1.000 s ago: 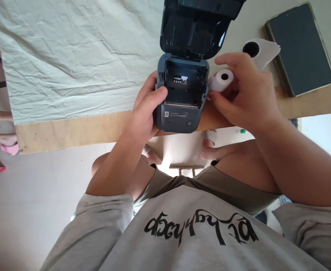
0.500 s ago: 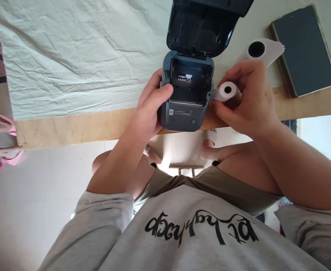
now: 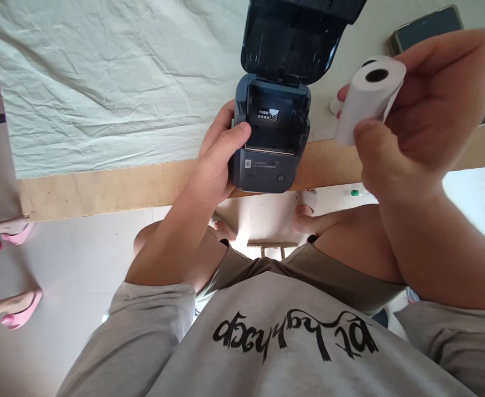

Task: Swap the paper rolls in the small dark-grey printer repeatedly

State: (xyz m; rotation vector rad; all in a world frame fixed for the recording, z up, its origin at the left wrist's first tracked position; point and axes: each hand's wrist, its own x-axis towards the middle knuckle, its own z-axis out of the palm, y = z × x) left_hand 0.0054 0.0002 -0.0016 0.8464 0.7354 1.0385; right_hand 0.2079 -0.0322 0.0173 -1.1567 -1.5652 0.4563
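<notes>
The paper roll (image 3: 368,96) was up off the table (image 3: 101,190), pinched between thumb and fingers of the right hand (image 3: 416,118), to the right of the printer (image 3: 269,138). The printer sat at the table's near edge, lid (image 3: 296,38) flipped open and paper bay empty — the left hand (image 3: 215,160) clasped its side. This looked like the loading step; next the roll would need lining up with the bay. A phone (image 3: 426,27) lay behind.

Our left hand (image 3: 215,165) is clamped w/ thumb up front, fingers wrapped behind the grip, forearm bare. Our right hand (image 3: 416,121) is raised, thumb below and fingers curled above its pinch, wrist bent inward.
</notes>
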